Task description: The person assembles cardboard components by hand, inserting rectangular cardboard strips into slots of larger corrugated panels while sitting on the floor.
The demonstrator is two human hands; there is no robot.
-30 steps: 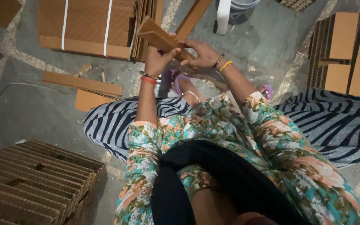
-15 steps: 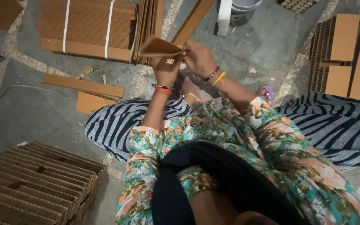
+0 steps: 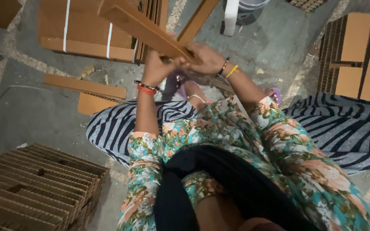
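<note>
Both my hands hold a long brown corrugated cardboard strip (image 3: 140, 26) in front of me, raised above my knees and slanting up to the left. My left hand (image 3: 155, 67), with red and dark bangles at the wrist, grips it from below. My right hand (image 3: 206, 57), with a yellow and a dark bracelet, closes on the strip's near end. The hands touch each other at the strip. I sit on the concrete floor in a floral top and striped trousers.
A strapped bundle of cardboard sheets (image 3: 84, 30) lies ahead on the left. Loose cardboard strips (image 3: 86, 85) lie on the floor. A stack of cardboard honeycomb grids (image 3: 31, 188) stands at lower left. More cardboard pieces (image 3: 356, 55) lie at right. A white bucket (image 3: 247, 8) stands at the top.
The cardboard strip has swung up and out to the left, now longer in view. Both hands stayed closed on its near end and shifted slightly.
</note>
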